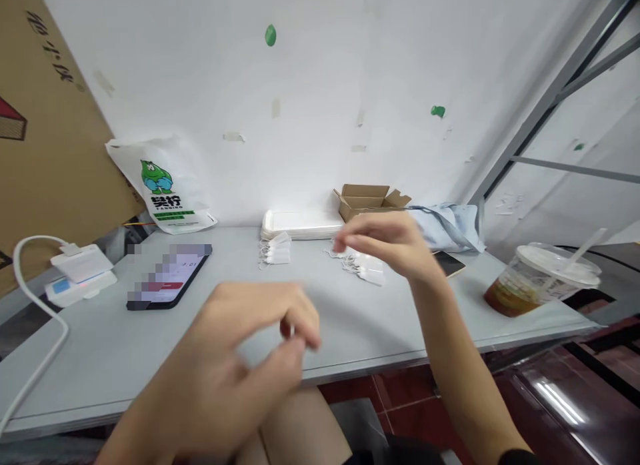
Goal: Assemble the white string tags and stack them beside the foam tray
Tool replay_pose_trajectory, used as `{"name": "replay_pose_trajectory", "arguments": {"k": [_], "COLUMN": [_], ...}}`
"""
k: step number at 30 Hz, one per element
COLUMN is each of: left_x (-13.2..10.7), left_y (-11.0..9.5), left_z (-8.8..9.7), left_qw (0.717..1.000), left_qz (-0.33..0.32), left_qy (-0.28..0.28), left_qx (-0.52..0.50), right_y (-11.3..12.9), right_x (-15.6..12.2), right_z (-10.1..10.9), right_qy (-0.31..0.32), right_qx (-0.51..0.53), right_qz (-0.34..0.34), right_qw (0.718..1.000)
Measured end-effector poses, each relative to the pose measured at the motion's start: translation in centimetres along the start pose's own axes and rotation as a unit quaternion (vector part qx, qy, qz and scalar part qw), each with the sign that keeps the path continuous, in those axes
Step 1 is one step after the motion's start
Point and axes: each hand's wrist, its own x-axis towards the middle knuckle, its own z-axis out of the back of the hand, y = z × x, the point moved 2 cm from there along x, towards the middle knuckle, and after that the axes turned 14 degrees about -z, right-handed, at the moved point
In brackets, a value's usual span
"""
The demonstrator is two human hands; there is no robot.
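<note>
My left hand (240, 358) is blurred and hovers near the table's front edge. Its thumb and index finger come together in a pinch; anything between them is too small or hidden to make out. Farther back, my right hand (385, 241) reaches over a small pile of white tags (371, 270) with thin strings. Its fingers are bent, with the tips close to the thumb; I cannot make out anything they hold. To the left of that pile, more white tags with strings (278, 251) lie in an overlapping row, touched by neither hand.
Against the wall are a stack of white sheets or bags (303, 223) and an open cardboard box (367, 197). On the left lie a phone (175, 278) and a white charger with cable (83, 271). A drink cup (530, 281) with a straw stands near the right edge.
</note>
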Motion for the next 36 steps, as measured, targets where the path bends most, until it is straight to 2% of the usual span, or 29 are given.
{"name": "replay_pose_trajectory", "arguments": {"k": [2,4,6,8,11,14,18,22,26,29,32,36], "left_x": [4.5,7.3,8.5,8.7,8.3,7.7,6.9,6.3,6.1,6.0,5.9,5.7], "left_y": [1.8,4.8,8.3,11.6,14.8,15.4,14.7,14.5,15.0,15.1,15.2,15.8], "left_z": [-1.0,-2.6,-4.7,-6.8,-9.6,-11.3,-11.5,-10.8,-10.5,-10.0,-9.2,-8.4], "left_qw": [0.999,0.996,0.993,0.99,0.989,0.988,0.982,0.977,0.979,0.984,0.983,0.963], "left_qz": [0.018,0.061,0.094,0.119,0.129,0.118,0.094,0.093,0.104,0.124,0.177,0.25], "left_qy": [0.033,0.061,0.068,0.055,0.036,0.052,0.111,0.125,0.113,0.061,-0.008,-0.072], "left_qx": [-0.017,-0.006,0.01,0.041,0.063,0.082,0.121,0.147,0.136,0.111,0.042,-0.074], "right_y": [-4.4,-9.1,-12.9,-15.0,-15.4,-15.0,-15.1,-15.5,-15.1,-14.4,-13.9,-13.4], "right_x": [1.9,2.8,2.7,2.1,1.4,1.3,1.6,1.6,1.6,1.7,1.7,1.7], "right_z": [0.0,-0.2,-0.4,-0.7,-1.0,-1.6,-2.6,-3.4,-3.7,-4.0,-4.7,-5.9], "right_qy": [-0.063,-0.094,-0.081,-0.055,-0.036,-0.024,0.002,0.017,0.01,-0.033,-0.061,-0.059], "right_qx": [-0.119,-0.232,-0.283,-0.319,-0.368,-0.415,-0.458,-0.477,-0.472,-0.401,-0.28,-0.183], "right_qz": [-0.086,-0.157,-0.2,-0.229,-0.24,-0.269,-0.288,-0.292,-0.272,-0.224,-0.167,-0.136], "right_qw": [0.987,0.955,0.934,0.918,0.898,0.869,0.841,0.828,0.838,0.887,0.943,0.972]}}
